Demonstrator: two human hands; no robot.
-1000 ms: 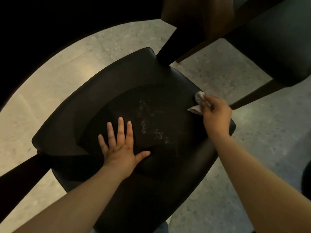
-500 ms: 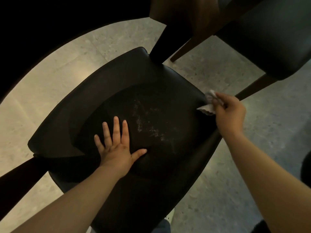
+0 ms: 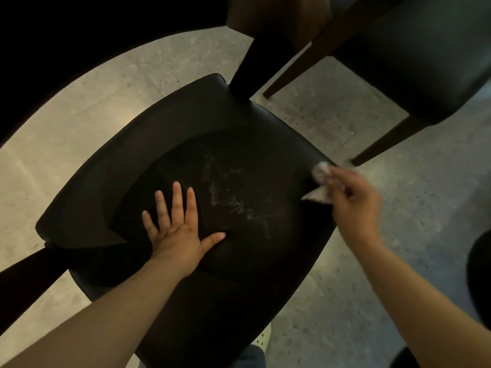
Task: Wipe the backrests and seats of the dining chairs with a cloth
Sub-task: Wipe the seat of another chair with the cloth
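**Right hand brings cloth back onto the seat's right edge**

Since half a second ago the right hand has slid slightly inward. The cloth now lies on the seat's right edge instead of at its very rim, and both are blurred. The left hand has stayed put.

It lies palm down on the near-left part of the seat, fingers straight and spread, thumb pointing right, grasping nothing. The seat is dark, smooth and leather-like with a dull sheen. Its corners are rounded, and a padded border runs round a sunken centre panel. Pale dust specks are scattered across that panel, just right of the left hand.

At the right edge lies the cloth, small, whitish and crumpled, with a pointed flap hanging towards the centre. The right hand's curled fingers and thumb pinch it.

Beyond the far right corner stands a second chair in the same dark upholstery, on tapered brown wooden legs. The floor is pale speckled stone.
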